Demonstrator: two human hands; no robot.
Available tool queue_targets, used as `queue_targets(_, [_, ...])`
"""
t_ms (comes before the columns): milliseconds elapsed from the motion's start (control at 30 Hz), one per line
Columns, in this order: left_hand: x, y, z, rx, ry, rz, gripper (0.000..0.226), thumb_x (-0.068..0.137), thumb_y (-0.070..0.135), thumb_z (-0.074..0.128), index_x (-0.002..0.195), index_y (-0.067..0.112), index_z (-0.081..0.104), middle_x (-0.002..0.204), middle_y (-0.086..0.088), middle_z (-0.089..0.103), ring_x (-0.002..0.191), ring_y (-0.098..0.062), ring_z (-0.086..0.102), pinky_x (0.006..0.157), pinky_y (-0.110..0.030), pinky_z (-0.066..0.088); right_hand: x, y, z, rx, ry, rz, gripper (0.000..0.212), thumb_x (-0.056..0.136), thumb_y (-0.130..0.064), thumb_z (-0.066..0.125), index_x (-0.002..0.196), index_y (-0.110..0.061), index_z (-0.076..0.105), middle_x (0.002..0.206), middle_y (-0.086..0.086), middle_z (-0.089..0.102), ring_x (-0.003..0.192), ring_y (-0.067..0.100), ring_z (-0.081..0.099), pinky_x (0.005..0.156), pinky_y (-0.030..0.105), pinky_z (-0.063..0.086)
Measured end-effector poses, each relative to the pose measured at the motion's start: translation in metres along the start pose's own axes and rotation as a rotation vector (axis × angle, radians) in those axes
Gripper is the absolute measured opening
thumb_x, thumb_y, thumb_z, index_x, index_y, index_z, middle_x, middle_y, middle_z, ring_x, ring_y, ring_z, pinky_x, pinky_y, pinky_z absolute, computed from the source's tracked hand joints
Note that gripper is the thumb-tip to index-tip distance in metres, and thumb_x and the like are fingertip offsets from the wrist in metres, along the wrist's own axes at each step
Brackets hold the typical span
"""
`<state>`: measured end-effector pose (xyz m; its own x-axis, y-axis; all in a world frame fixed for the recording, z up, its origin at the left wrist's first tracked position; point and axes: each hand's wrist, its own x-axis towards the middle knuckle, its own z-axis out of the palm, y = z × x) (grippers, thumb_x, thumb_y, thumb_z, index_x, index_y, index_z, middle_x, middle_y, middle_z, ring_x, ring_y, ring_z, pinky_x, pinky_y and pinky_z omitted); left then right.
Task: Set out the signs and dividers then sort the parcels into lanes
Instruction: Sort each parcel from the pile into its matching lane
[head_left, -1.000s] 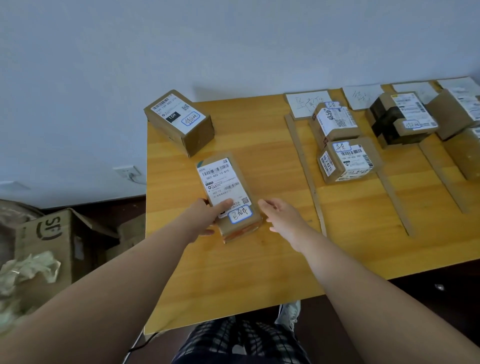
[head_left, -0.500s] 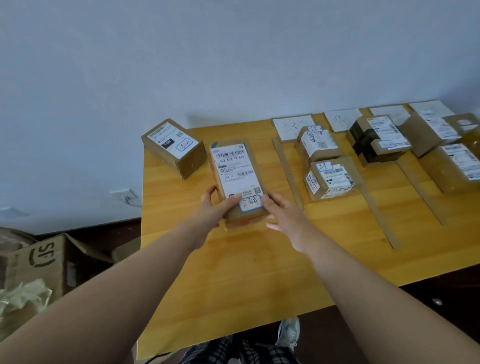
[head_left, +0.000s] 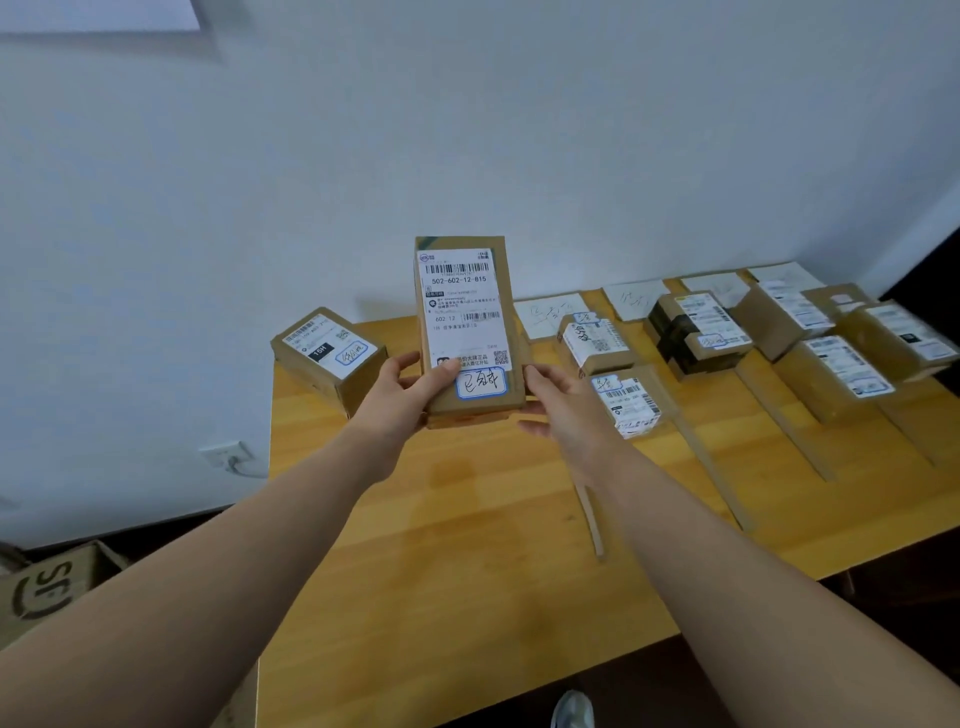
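Parcel (head_left: 470, 332), the long flat brown one w/ white label reading 502-602-12-815, is now lifted clear of the table (head_left: 467, 545) and tilted up w/ label facing the camera; 1 s ago it lay flat on the wood, half a sec ago its near end was just coming up. Left hand (head_left: 410, 384) pinches the lower left edge, thumb on the label face, fingers curled behind. Right hand (head_left: 558, 397) touches the lower right edge, fingers loosely spread, thumb at the side; can't tell how firmly it presses. So the grip sits at the parcel's bottom end, most of the box standing above both hands.

Small box (head_left: 330, 353) rests on the table's far left corner, apart from the rest. To the right, cardboard strip dividers (head_left: 701, 452) mark lanes: two parcels (head_left: 610, 374) in the nearest lane, dark-taped parcel (head_left: 698, 332) in the next, more beyond. Paper signs (head_left: 548, 314) lie at the lanes' far ends. On the floor left, an SF carton (head_left: 47, 592), contents not visible.
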<state>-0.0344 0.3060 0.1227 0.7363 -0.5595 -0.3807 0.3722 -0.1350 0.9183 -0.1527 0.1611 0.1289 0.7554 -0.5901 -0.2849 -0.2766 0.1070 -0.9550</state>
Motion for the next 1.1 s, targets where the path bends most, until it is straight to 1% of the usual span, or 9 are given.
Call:
queue_targets(167, [-0.002,0.003,0.019,0.02,-0.011,0.016,0.061,0.081,0.036,0.072,0.131,0.024,0.04,0.113,-0.001,0.064,0.102,-0.017,0.065,0.093,-0.037,0.051,-0.003,-0.003,-0.017,-0.005,0.003,0.015,0.012,0.1,-0.029,0.048,0.098,-0.028,0.06,0.106,-0.003,0.067,0.094,0.013,0.064,0.089,0.036,0.054])
queue_targets(367, [0.004,0.0,0.056,0.015,0.014,0.004,0.061,0.082,0.038,0.071,0.134,0.024,0.042,0.116,-0.002,0.065,0.103,-0.019,0.065,0.095,-0.041,0.051,0.002,-0.004,-0.055,-0.019,0.002,0.014,0.014,0.1,-0.03,0.049,0.1,-0.026,0.062,0.108,-0.001,0.07,0.096,0.013,0.065,0.089,0.035,0.055])
queue_targets(467, [0.005,-0.003,0.088,0.009,0.053,-0.005,0.054,0.085,0.037,0.067,0.131,0.024,0.043,0.11,0.0,0.065,0.093,-0.015,0.064,0.084,-0.035,0.052,0.004,-0.002,-0.084,-0.04,-0.005,0.007,0.016,0.1,-0.03,0.048,0.104,-0.024,0.063,0.107,-0.001,0.07,0.097,0.014,0.066,0.087,0.033,0.055])
queue_targets(533, [0.005,-0.006,0.115,-0.003,0.069,-0.007,0.051,0.086,0.035,0.066,0.131,0.023,0.044,0.104,0.002,0.066,0.087,-0.012,0.064,0.074,-0.03,0.05,0.005,-0.002,-0.11,-0.052,-0.012,-0.001,0.019,0.101,-0.029,0.047,0.109,-0.021,0.062,0.103,-0.004,0.069,0.094,0.011,0.065,0.087,0.032,0.055])
queue_targets(600, [0.005,-0.008,0.147,-0.003,0.083,-0.002,0.05,0.087,0.035,0.065,0.131,0.024,0.044,0.1,0.004,0.067,0.084,-0.01,0.063,0.071,-0.028,0.049,0.008,0.0,-0.14,-0.063,-0.022,-0.007,0.017,0.101,-0.029,0.047,0.104,-0.024,0.062,0.098,-0.007,0.068,0.092,0.011,0.064,0.086,0.032,0.054])
queue_targets(700, [0.006,-0.011,0.199,0.003,0.096,0.013,0.052,0.085,0.035,0.067,0.13,0.024,0.043,0.098,0.004,0.068,0.082,-0.01,0.064,0.077,-0.03,0.052,0.016,0.004,-0.191,-0.062,-0.031,0.003,0.013,0.1,-0.031,0.048,0.096,-0.03,0.06,0.101,-0.005,0.068,0.097,0.016,0.065,0.089,0.035,0.055])
queue_targets(900, [0.004,-0.022,0.297,0.033,0.069,0.012,0.058,0.082,0.041,0.071,0.128,0.023,0.042,0.104,0.0,0.071,0.088,-0.015,0.069,0.083,-0.035,0.056,0.023,0.012,-0.297,-0.056,-0.052,0.014,0.019,0.099,-0.036,0.05,0.108,-0.024,0.062,0.105,-0.006,0.069,0.1,0.014,0.064,0.087,0.034,0.055])
queue_targets(1000, [0.003,-0.032,0.339,0.049,0.084,-0.025,0.049,0.082,0.045,0.069,0.12,0.021,0.048,0.096,0.003,0.07,0.082,-0.015,0.067,0.083,-0.035,0.056,0.026,0.019,-0.343,-0.069,-0.064,0.037,0.025,0.094,-0.047,0.053,0.11,-0.029,0.061,0.116,-0.007,0.065,0.11,0.013,0.06,0.094,0.038,0.053])
queue_targets(1100, [0.002,-0.043,0.376,0.059,0.037,-0.078,0.049,0.083,0.047,0.066,0.12,0.018,0.05,0.103,0.002,0.068,0.085,-0.014,0.065,0.075,-0.03,0.055,0.029,0.026,-0.38,-0.059,-0.077,0.089,0.039,0.087,-0.057,0.057,0.115,-0.031,0.058,0.118,-0.008,0.065,0.109,0.015,0.062,0.095,0.043,0.052])
